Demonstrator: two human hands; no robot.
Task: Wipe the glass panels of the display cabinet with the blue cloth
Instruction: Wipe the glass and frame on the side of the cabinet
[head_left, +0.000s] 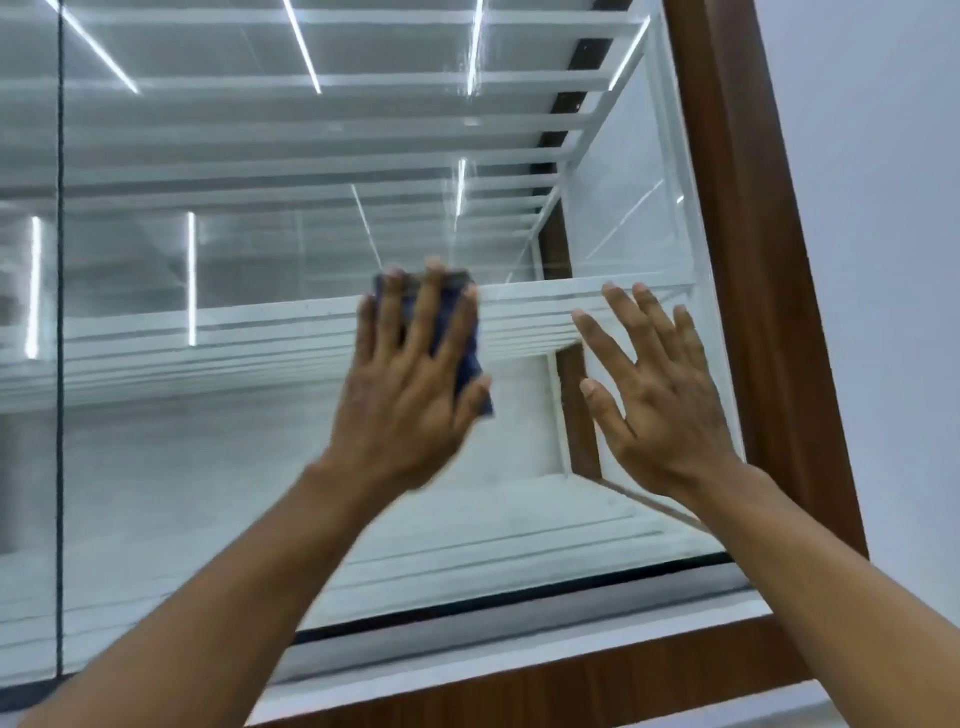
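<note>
The display cabinet's large glass panel (260, 260) fills most of the view, with white shelves behind it. My left hand (410, 384) lies flat against the glass near the middle, fingers spread, pressing the blue cloth (470, 364) onto the pane; the cloth shows above the fingertips and beside the thumb. My right hand (660, 384) rests flat on the same panel to the right, fingers spread, with nothing in it, close to the panel's right edge.
A brown wooden frame (753, 260) borders the cabinet on the right and along the bottom (571, 680). A dark vertical seam (60, 312) separates this panel from another at the left. A plain white wall (883, 208) lies to the right.
</note>
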